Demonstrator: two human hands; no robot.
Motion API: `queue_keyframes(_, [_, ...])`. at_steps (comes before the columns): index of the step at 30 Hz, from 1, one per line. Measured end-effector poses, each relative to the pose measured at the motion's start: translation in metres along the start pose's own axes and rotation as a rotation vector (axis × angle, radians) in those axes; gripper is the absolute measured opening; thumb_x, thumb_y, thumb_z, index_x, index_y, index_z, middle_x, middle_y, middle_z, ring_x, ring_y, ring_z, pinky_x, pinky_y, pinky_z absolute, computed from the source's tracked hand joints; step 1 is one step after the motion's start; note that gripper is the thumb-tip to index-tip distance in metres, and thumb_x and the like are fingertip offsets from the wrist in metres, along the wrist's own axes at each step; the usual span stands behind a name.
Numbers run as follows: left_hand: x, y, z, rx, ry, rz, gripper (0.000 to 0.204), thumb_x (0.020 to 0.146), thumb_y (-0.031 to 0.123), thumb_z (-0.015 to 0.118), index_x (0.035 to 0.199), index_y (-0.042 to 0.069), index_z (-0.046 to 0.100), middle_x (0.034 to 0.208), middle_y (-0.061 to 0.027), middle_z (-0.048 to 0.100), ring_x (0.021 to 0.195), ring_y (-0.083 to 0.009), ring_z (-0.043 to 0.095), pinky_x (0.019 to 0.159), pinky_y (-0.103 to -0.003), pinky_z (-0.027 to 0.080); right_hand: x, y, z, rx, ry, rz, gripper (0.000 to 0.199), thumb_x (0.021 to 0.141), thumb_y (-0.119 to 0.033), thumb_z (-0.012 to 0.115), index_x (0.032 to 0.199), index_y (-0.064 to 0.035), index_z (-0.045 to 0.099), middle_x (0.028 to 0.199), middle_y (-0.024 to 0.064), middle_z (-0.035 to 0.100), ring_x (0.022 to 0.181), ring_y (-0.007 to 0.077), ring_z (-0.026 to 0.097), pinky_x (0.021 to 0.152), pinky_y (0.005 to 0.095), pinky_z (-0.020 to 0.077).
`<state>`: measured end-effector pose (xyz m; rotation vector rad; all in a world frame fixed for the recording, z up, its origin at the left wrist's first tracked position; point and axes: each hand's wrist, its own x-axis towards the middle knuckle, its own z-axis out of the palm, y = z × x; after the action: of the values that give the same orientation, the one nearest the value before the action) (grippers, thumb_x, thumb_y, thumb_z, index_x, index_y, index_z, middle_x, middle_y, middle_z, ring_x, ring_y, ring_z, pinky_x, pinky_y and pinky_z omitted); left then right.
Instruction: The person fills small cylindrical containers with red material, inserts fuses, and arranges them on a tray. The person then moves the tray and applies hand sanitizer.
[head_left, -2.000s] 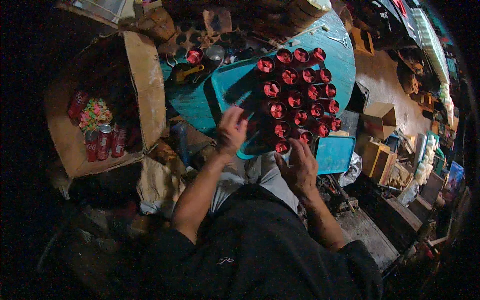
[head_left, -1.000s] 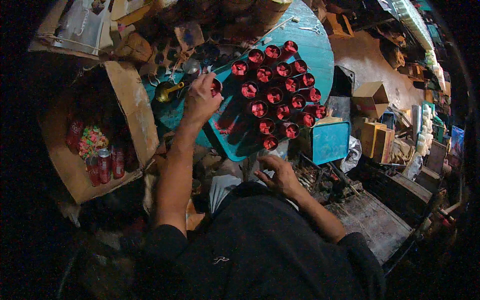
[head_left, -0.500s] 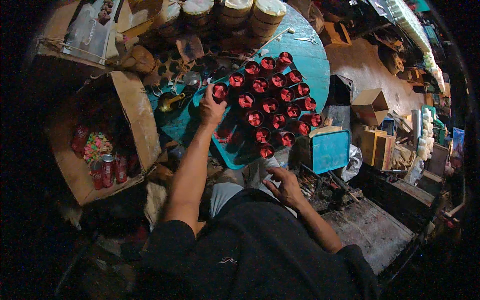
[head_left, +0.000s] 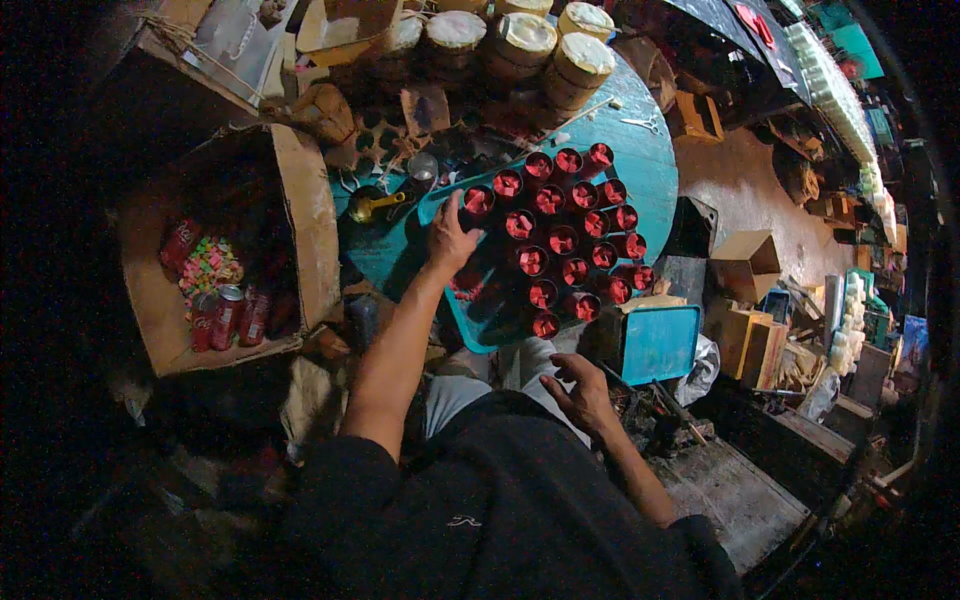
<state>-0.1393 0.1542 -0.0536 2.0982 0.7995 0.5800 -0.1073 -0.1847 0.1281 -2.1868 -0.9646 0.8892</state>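
Observation:
My left hand point(head_left: 456, 238) is closed around a dark round cup point(head_left: 479, 200) with red pieces inside, at the upper left corner of a teal tray point(head_left: 478, 338). Several similar cups point(head_left: 563, 239) stand close together in rows on the tray, each with red pieces showing at its mouth. My right hand point(head_left: 583, 394) hovers in front of my lap, below the tray's near edge. Its fingers are loosely bent and apart, and nothing shows in them. Some loose red bits point(head_left: 466, 288) lie on the tray below my left wrist.
On the left, a cardboard box point(head_left: 308, 220) holds red soda cans point(head_left: 227, 315) and colourful small pieces point(head_left: 211, 268). Cloth-topped tubs point(head_left: 585, 55) stand at the table's back, near scissors point(head_left: 643, 124). A brass ladle point(head_left: 378, 203) lies left of the tray; a blue-framed panel point(head_left: 660, 343) stands right.
My left hand has brought its cup closer to the rows, beside the neighbouring cup. The whole view has shifted, so the table sits lower and further right. My right hand stays near my lap.

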Motion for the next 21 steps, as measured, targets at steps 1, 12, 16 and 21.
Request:
queue_keyframes(1, [-0.005,0.005,-0.003,-0.025,0.006,-0.028,0.085,0.073,0.012,0.086,0.146,0.004,0.043,0.135,-0.0264,0.056,0.128,-0.0453,0.053,0.107,-0.048,0.046,-0.001,-0.001,-0.002,0.011,0.025,0.003,0.04,0.09,-0.025,0.077,0.121,-0.0031,0.065,0.102,0.0162,0.069,0.081,0.028,0.069,0.072,0.0392,0.0562])
queue_keyframes(12, [0.036,0.049,-0.025,0.038,0.079,0.15,0.018,0.089,0.015,0.071,0.099,0.001,0.069,0.103,-0.0167,0.064,0.098,-0.0381,0.063,0.084,-0.046,0.052,-0.003,-0.003,-0.003,0.042,0.064,-0.026,0.038,0.088,-0.022,0.079,0.118,-0.0027,0.066,0.097,0.0162,0.069,0.079,0.0287,0.069,0.071,0.0388,0.056])
queue_keyframes(16, [0.035,0.036,-0.015,0.045,0.172,0.224,0.009,0.091,0.009,0.066,0.094,0.0,0.066,0.094,-0.018,0.066,0.088,-0.0402,0.064,0.081,-0.046,0.053,-0.002,-0.003,-0.011,-0.024,0.101,-0.074,0.037,0.088,-0.022,0.079,0.116,-0.0034,0.066,0.095,0.0153,0.069,0.077,0.0278,0.069,0.069,0.0388,0.0554])
queue_keyframes(21, [0.032,0.042,-0.021,0.04,0.162,0.226,0.011,0.092,0.009,0.064,0.097,-0.001,0.063,0.096,-0.0186,0.066,0.091,-0.0407,0.064,0.082,-0.047,0.053,-0.007,0.005,-0.014,-0.006,0.129,-0.073,0.037,0.087,-0.023,0.08,0.116,-0.004,0.067,0.093,0.0145,0.069,0.076,0.0268,0.068,0.067,0.0389,0.0549])
